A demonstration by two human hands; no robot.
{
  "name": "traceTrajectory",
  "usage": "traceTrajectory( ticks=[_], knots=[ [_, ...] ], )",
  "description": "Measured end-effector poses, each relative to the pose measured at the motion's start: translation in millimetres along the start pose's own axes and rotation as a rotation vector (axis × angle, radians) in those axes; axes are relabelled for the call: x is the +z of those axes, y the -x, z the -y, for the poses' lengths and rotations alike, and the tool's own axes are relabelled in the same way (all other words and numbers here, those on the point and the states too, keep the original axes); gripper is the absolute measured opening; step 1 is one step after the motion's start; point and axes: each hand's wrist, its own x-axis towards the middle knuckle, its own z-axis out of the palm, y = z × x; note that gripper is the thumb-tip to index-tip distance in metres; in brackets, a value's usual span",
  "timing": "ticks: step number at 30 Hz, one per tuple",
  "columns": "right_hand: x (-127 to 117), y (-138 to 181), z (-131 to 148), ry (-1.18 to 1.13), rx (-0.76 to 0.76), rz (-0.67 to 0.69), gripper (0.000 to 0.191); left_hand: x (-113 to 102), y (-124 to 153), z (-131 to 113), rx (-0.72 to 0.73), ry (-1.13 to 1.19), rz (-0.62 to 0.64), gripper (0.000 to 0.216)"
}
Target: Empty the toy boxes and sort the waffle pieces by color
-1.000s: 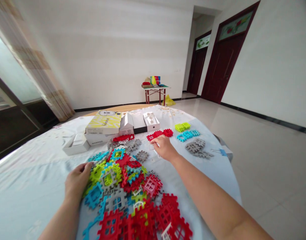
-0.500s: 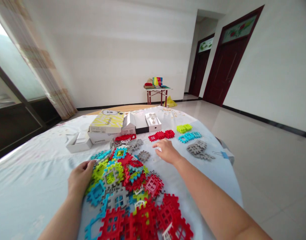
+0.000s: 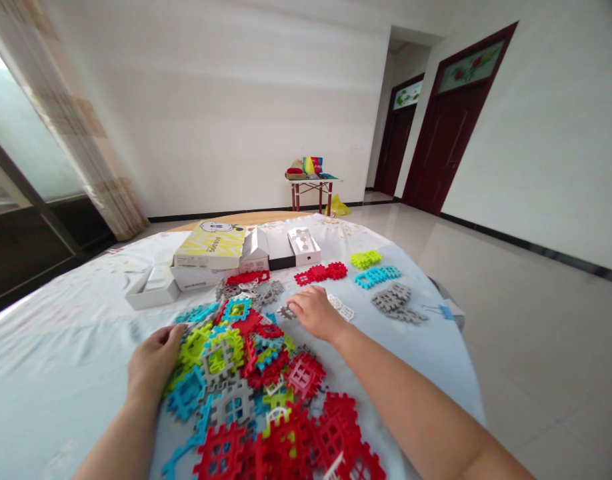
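Two hands are working over one round, cloth-covered counter (image 3: 76, 353). The left hand (image 3: 153, 363) is resting at the left edge of one large pile (image 3: 269, 370) of notched plastic pieces, its fingers curling inward; whether it is pinching a piece, I cannot tell. The right hand (image 3: 316, 313) is holding its fingers bent close together, the fingertips reaching one gray piece (image 3: 285, 312) beside the pile's far right side; the pictures are not showing whether they are gripping it.

The pile is lying between the two forearms, mixing five colors: red, blue, lime, gray and white. Its pieces are overlapping too much for a full count, but one pinkish-red window piece (image 3: 305, 375) is lying on its right side.

Beyond and to the right of the right hand, five single-color groups are lying apart from the pile: one red group (image 3: 321, 273), one lime group (image 3: 366, 259), one blue group (image 3: 377, 276) just beside the lime, one gray group (image 3: 393, 299), and one white group (image 3: 341, 307) partly hiding behind the right hand.

At the far side, one yellow-and-white box (image 3: 210, 245) is sitting on one white box (image 3: 203, 278), and one open white tray (image 3: 153, 293) is standing to their left. Farther off, two dark red doors are standing shut.
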Motion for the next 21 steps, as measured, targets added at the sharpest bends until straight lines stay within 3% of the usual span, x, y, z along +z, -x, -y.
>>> traceTrajectory(
  ticks=[7, 12, 18, 21],
  knots=[
    [-0.5, -1.4, -14.3, 0.019, 0.144, 0.025, 0.027, 0.3, 1.6, -2.3, -0.007, 0.005, 0.007, 0.048],
    [1.2, 3.9, -17.8, 0.083, 0.115, -0.009, 0.033, -2.6, 4.6, -5.5, -0.009, -0.007, 0.008, 0.046],
    [0.2, 8.1, -9.4, 0.171, 0.135, 0.105, 0.052, -6.8, 6.3, -10.9, -0.038, -0.019, 0.025, 0.045],
    [1.8, 8.9, -5.8, 0.209, 0.15, 0.168, 0.052, -7.1, 3.8, -11.0, -0.044, -0.025, 0.014, 0.045]
  ],
)
